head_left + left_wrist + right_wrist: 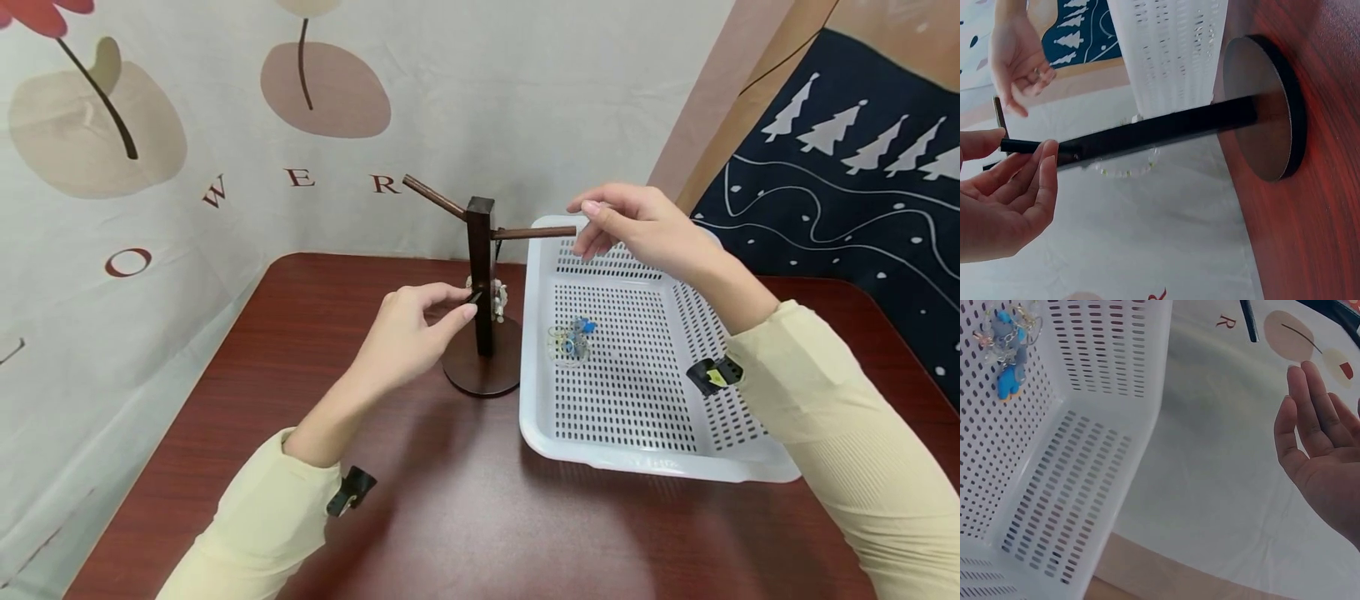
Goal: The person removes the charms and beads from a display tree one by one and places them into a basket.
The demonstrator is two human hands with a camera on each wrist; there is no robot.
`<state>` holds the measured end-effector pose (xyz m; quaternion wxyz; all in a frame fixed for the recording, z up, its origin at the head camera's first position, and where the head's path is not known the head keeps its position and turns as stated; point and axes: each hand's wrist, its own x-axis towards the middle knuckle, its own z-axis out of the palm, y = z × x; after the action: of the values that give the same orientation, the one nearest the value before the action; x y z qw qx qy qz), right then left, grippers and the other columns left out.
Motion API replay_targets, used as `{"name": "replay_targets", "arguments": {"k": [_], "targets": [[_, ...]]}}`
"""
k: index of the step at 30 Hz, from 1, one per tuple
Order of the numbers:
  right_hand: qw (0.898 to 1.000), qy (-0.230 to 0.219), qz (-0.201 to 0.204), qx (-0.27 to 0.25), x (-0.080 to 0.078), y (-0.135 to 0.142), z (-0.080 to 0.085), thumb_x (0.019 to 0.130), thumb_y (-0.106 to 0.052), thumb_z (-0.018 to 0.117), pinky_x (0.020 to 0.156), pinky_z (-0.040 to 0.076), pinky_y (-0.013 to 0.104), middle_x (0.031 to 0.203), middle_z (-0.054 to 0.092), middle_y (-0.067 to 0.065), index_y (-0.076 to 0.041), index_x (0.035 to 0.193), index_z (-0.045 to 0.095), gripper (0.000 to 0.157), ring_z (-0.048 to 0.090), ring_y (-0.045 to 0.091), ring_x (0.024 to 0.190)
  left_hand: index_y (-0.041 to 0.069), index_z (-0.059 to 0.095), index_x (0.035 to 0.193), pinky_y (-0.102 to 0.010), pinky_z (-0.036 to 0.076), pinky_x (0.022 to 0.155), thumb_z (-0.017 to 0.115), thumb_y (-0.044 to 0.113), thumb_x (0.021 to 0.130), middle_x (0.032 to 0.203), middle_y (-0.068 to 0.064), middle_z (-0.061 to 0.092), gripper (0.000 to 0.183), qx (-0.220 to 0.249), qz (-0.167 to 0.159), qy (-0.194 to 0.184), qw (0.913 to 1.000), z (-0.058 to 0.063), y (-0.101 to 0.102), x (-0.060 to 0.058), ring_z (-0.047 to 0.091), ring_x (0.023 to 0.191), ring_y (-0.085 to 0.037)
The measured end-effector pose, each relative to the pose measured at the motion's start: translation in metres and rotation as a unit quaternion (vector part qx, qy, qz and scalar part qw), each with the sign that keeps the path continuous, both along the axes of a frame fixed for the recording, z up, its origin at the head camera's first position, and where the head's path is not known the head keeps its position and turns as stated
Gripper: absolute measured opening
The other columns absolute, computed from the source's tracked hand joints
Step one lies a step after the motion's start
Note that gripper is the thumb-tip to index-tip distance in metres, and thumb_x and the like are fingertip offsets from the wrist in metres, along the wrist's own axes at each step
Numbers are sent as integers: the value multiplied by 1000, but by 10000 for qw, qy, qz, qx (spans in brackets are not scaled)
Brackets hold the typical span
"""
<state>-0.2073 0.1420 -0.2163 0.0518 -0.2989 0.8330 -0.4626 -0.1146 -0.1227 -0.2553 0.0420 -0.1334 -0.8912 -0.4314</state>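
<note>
A dark wooden jewelry stand (482, 275) has an upright post, a round base (1266, 112) and side arms. My left hand (408, 329) pinches a short dark peg (1019, 145) on the near side of the post between thumb and fingers. Behind the post hangs a beaded bracelet (1125, 172), partly hidden by it. My right hand (637, 225) is held up beside the tip of the stand's right arm (536, 233), above the basket's far side. Its fingers are loosely bent with nothing in them, as the right wrist view also shows.
A white perforated plastic basket (633, 460) stands right of the stand on the red-brown table (337, 467). In it lies a small tangle of clear and beaded jewelry (568, 343) with blue charms. A printed curtain (480, 100) hangs behind the table.
</note>
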Motion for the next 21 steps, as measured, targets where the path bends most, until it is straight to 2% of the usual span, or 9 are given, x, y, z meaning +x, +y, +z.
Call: {"name": "replay_targets", "arguments": {"k": [7,10,15,21], "targets": [[9994,37,24,336,0,6,-7,96,-12,46,71,50,25,84,65,15,1,119,53,27,61,23,77,4,65,109,-31,42,68,55,9,91,95,-6,68,21,126,-244,-256,9993,1,-13,-3,62,84,-16],[9988,63,22,479,0,8,-10,95,-9,47,72,49,24,84,65,15,0,120,53,27,61,22,77,2,64,110,-32,44,72,51,6,92,93,-8,68,22,181,-292,-415,9985,2,-18,-6,62,87,-18],[9981,14,57,616,-1,9,-16,94,-7,48,72,49,24,83,65,15,0,119,53,26,61,21,77,-4,61,110,-35,48,79,47,1,93,93,-14,66,22,475,-571,-667,9950,4,-25,-13,62,89,-21],[9976,-95,105,680,-1,10,-23,93,-6,50,70,49,28,83,66,14,1,115,56,24,62,21,75,-2,60,112,-35,48,81,46,2,95,99,-16,65,23,526,-712,-842,9925,5,-35,-23,61,96,-23]]}}
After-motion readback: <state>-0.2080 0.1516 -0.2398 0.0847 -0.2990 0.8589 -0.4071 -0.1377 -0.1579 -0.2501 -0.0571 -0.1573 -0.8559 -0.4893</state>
